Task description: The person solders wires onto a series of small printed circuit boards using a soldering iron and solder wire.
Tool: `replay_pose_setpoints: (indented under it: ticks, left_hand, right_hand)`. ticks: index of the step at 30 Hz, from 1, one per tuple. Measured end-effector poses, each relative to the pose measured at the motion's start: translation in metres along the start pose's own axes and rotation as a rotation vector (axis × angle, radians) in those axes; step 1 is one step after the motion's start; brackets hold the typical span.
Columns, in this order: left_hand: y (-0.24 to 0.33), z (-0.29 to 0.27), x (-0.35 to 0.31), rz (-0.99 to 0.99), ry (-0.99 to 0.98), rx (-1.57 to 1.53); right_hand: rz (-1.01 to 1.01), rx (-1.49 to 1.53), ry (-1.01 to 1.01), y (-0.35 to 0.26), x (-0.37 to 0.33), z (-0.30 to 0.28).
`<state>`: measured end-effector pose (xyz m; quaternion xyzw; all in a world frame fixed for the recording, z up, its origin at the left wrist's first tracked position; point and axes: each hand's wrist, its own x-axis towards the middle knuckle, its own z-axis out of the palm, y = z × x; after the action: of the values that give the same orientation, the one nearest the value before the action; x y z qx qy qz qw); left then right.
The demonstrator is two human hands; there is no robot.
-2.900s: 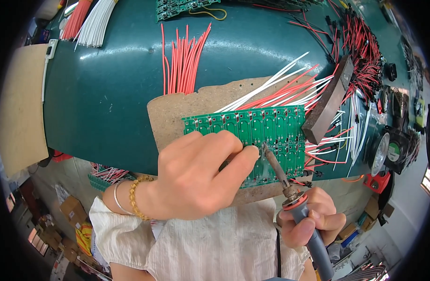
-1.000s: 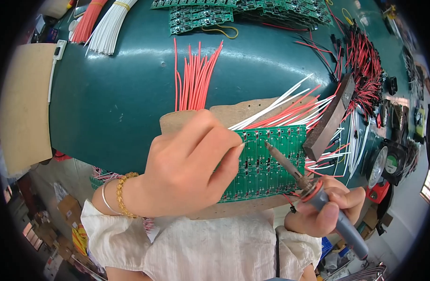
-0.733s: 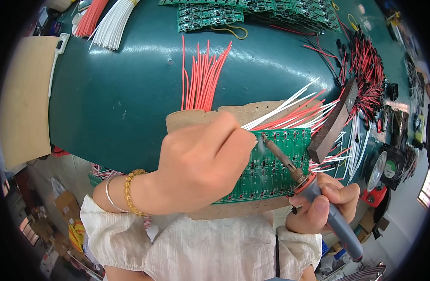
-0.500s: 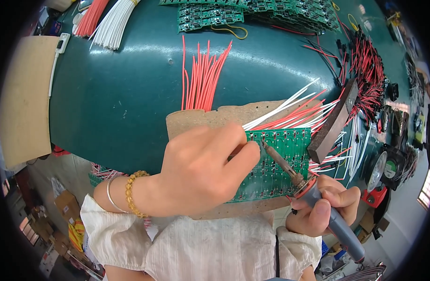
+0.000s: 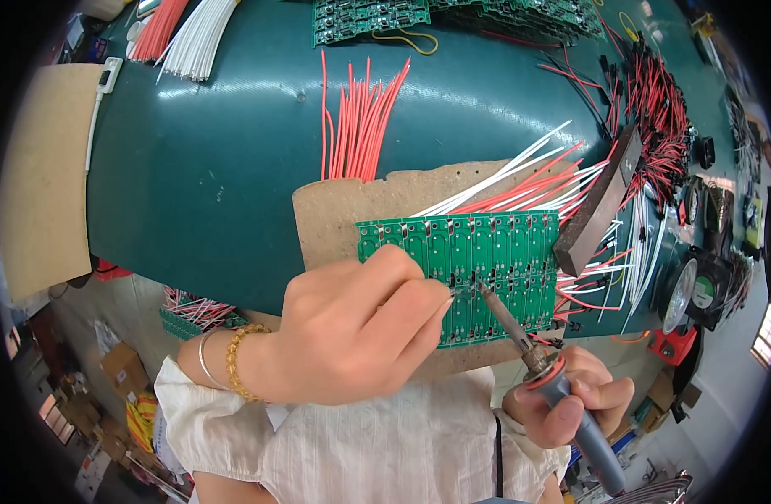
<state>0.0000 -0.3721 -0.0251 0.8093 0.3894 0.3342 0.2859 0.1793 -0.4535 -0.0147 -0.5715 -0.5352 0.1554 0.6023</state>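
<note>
A green circuit board panel (image 5: pixel 532 311) lies on a piece of brown fibreboard (image 5: pixel 328 223) in front of me. White and red wires (image 5: pixel 507 189) run along its far edge. My left hand (image 5: pixel 360 336) hovers over the board's left part, thumb and forefinger pinched together; whatever they hold is hidden or too small to make out. In my right hand (image 5: pixel 574 399) is a soldering iron (image 5: pixel 599 458) with a grey handle. Its tip points up and left, meeting the middle row of the board close to my left fingertips.
A dark bar (image 5: pixel 599 206) rests across the wires at the board's right. Loose red wires (image 5: pixel 364 130) lie beyond the fibreboard. Stacked circuit boards (image 5: pixel 373 21) and a white wire bundle (image 5: pixel 199 42) sit at the back. Red and black leads (image 5: pixel 658 109) are heaped far right.
My left hand has come nearer to me, uncovering the board's far left part. The iron's tip has moved from the board's far row to its middle row.
</note>
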Motion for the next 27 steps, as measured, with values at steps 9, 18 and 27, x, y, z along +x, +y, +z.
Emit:
replay_pose_setpoints:
  ticks: [9,18,27]
  left_hand:
    - [-0.004,0.01,-0.002,0.14,0.016,0.18]
    - [0.004,0.006,-0.006,0.034,0.016,0.095]
    - [0.004,0.007,-0.006,0.088,-0.029,0.102]
  right_hand:
    - [0.038,-0.158,-0.195,-0.01,-0.015,-0.008]
    - [0.108,-0.006,0.002,0.0,-0.003,-0.004]
    - [0.1,0.001,-0.001,0.005,-0.004,-0.009]
